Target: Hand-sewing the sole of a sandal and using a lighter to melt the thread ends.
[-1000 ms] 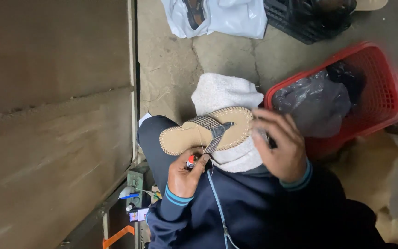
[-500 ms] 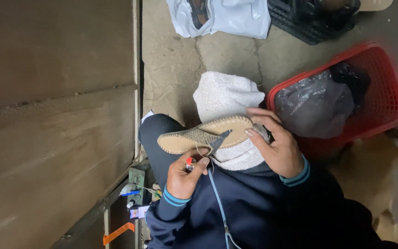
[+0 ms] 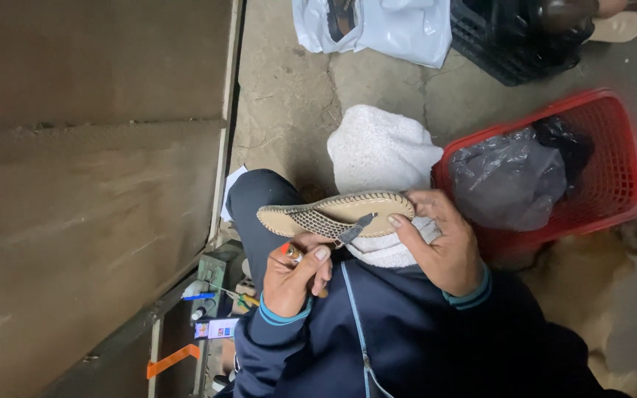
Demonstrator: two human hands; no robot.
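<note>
Right hand [image 3: 444, 250] grip closed around the heel end of a tan sandal [image 3: 333, 214] with a woven strap, held sideways over the lap. Left hand [image 3: 296, 276] grip closed on a small tool [image 3: 354, 230] with a red-and-metal handle — its grey tip touches the sandal's edge just beside the right thumb. White towel [image 3: 381, 151] under the sandal; red basket [image 3: 613, 177] beyond the right hand, grey plastic bag [image 3: 506, 177] inside.

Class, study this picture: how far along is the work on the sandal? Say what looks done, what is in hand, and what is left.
Done: the sandal already has its stitched rim and woven strap. In hand: the right hand steadies it while the left hand holds a small tool against the strap. Left: cannot be told; the strap's underside is hidden.
</note>
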